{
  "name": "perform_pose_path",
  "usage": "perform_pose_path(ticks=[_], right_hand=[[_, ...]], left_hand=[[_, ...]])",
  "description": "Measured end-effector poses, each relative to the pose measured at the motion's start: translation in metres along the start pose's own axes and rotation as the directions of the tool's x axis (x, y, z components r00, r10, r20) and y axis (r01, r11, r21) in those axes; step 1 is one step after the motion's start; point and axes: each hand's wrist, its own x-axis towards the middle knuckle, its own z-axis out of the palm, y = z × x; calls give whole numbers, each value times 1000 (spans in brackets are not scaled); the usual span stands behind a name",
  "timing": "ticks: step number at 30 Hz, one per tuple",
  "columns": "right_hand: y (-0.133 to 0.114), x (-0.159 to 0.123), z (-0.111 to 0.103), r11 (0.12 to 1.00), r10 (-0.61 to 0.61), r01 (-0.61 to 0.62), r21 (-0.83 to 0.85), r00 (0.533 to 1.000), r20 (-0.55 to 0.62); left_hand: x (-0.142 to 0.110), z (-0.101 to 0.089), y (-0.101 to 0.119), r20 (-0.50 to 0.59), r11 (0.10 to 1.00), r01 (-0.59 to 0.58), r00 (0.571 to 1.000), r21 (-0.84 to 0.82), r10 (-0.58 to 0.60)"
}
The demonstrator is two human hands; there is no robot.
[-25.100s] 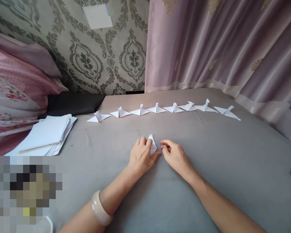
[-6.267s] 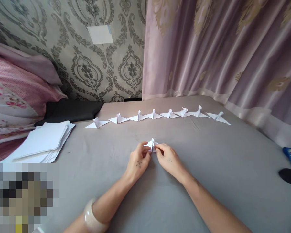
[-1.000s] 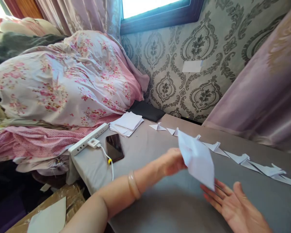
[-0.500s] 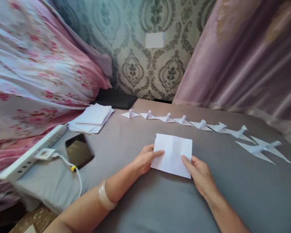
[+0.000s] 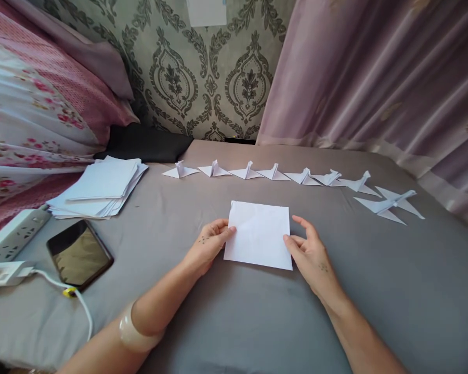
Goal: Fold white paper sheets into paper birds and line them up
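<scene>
A white, nearly square sheet of paper (image 5: 258, 235) is between my hands, slightly tilted, above the grey cloth. My left hand (image 5: 212, 240) pinches its left edge, thumb on top and fingers behind. At the right edge, my right hand (image 5: 307, 249) has its thumb tip on the paper and the other fingers curled close by, while the index finger is lifted away. Beyond the sheet, several folded white paper birds (image 5: 247, 171) stand in a row. The largest-looking bird (image 5: 390, 204) lies at the right end, its pointed parts spread.
A stack of white paper (image 5: 101, 184) lies at the far left beside a black folded item (image 5: 148, 144). Nearer are a dark phone (image 5: 79, 253), a white power strip (image 5: 15, 235) and a white cable (image 5: 83, 304). A pink curtain (image 5: 354, 78) hangs at the back right.
My view has shifted down and closer. The right index finger has come off the paper and stretched out, and the right thumb has slid to the edge. My left hand still holds its side.
</scene>
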Motion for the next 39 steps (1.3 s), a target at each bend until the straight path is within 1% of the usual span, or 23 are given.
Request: perform_pose_path(ticks=[4,7,9,11,14,18,21,27,30,34,37,39], right_hand=[[4,4,-4,999,39,-40,6,999,22],[2,3,-3,998,60,-64,21,990,130],[-1,1,-2,998,63,-66,9,976,207],[-4,-1,0,997,73,-70,-20,966,250],[-5,-3,1,994,101,-89,-60,965,243],[-4,-1,0,993,116,-107,-54,965,234],[-7,-1,-2,995,102,-94,-43,961,256],[-17,-3,-6,995,93,-98,-1,942,323],[-17,-3,-8,994,93,-105,23,942,323],[-12,-2,-8,984,68,-116,136,946,316],[-11,-2,-8,972,108,-161,168,952,286],[-11,-2,-8,971,131,-181,153,948,290]], left_hand=[[-1,1,3,-1,1000,-9,1000,14,9],[-1,1,6,-25,998,-58,998,8,58],[0,0,8,-77,994,-111,991,-1,111],[1,-2,10,-153,988,-152,976,14,152],[3,-7,12,-236,980,-186,952,67,197],[3,-14,15,-274,974,-201,935,107,223],[1,-16,18,-271,981,-163,945,102,185],[0,-19,20,-224,997,-65,972,29,70],[2,-18,17,-210,997,-55,976,47,64],[0,-12,15,-167,997,-30,985,75,43],[-3,-8,16,-116,998,-33,992,60,39],[-4,-6,18,-108,996,-59,992,74,67]])
